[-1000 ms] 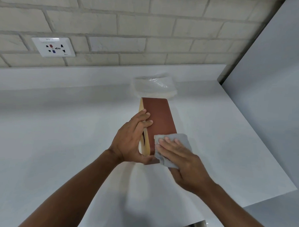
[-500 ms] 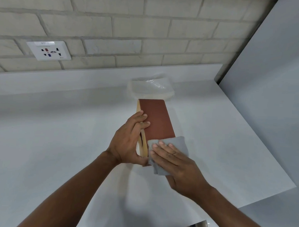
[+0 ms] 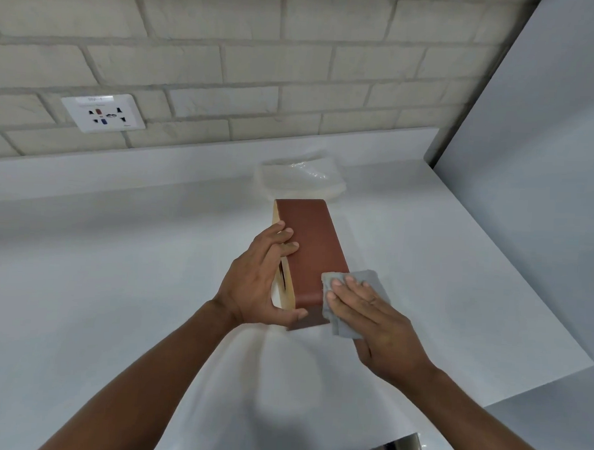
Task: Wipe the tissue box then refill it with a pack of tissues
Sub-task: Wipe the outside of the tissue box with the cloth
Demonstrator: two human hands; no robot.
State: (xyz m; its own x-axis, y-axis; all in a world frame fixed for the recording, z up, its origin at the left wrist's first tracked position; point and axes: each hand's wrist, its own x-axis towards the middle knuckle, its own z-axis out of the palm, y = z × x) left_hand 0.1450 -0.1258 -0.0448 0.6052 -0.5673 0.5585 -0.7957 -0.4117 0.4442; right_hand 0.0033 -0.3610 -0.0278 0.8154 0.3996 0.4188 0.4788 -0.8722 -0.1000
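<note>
The box point(image 3: 309, 256) stands on its long side on the white desk point(image 3: 116, 285), nearer the right edge than the left, its brown face turned up and its pale face with the slot turned left. The left hand point(image 3: 255, 284) holds it: fingers point(image 3: 284, 239) hooked over the top left edge, thumb pressed against the near end, so the grip is closed around the box's near left part. The right hand point(image 3: 376, 320) lies flat, fingers straight and together, pressing a grey cloth point(image 3: 360, 292) against the box's right side near its near end; this grip is not curled round anything, only pinning the cloth under the palm and fingers. The cloth touches the brown face's right edge and hangs down toward the desk. The two hands sit on opposite sides of the box, close together at its near end. Behind the box, near the desk's back edge, lies the pack point(image 3: 301, 179) in clear wrap, just beyond the box's far end. A socket point(image 3: 103, 113) sits on the brick wall above the back left.
</note>
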